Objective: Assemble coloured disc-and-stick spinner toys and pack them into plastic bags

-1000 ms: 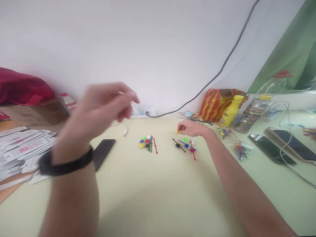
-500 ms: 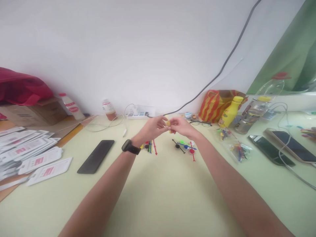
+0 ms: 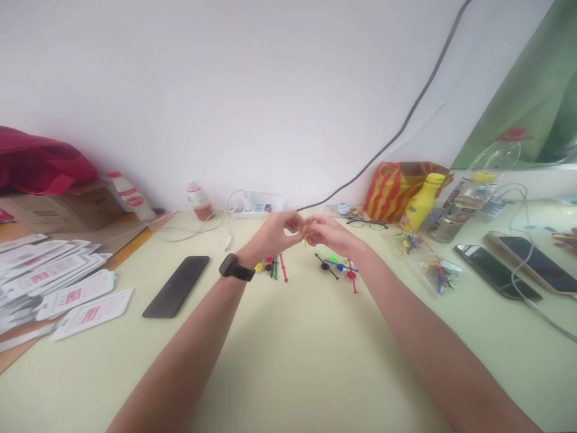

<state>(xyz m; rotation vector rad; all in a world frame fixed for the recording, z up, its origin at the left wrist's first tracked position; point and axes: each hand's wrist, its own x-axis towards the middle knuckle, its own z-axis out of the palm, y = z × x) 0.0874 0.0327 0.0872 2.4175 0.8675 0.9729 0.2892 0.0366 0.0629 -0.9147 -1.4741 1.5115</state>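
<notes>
Both hands meet above the back middle of the table. My left hand (image 3: 279,233), with a black watch on its wrist, pinches a small yellow arrow spinner (image 3: 305,237) from the left. My right hand (image 3: 332,233) has its fingertips closed on the same piece from the right. Fingers hide most of the spinner. Beneath my left hand lie loose arrow pieces, among them a red arrow (image 3: 283,268), with small round pieces beside them. Near my right wrist lie several arrows with round discs at their middles, including a black one (image 3: 325,266) and a red one (image 3: 351,276).
A dark phone (image 3: 177,287) and a spread of white card holders (image 3: 92,314) lie on the left. Toward the right are glasses (image 3: 367,224), a yellow bottle (image 3: 421,204), small plastic bags of parts (image 3: 439,276) and two phones (image 3: 498,272) with a cable. A power strip (image 3: 252,206) sits by the wall.
The yellow spinner has turned between my fingers, from its round face showing to nearly edge-on. Both hands stay in about the same place.
</notes>
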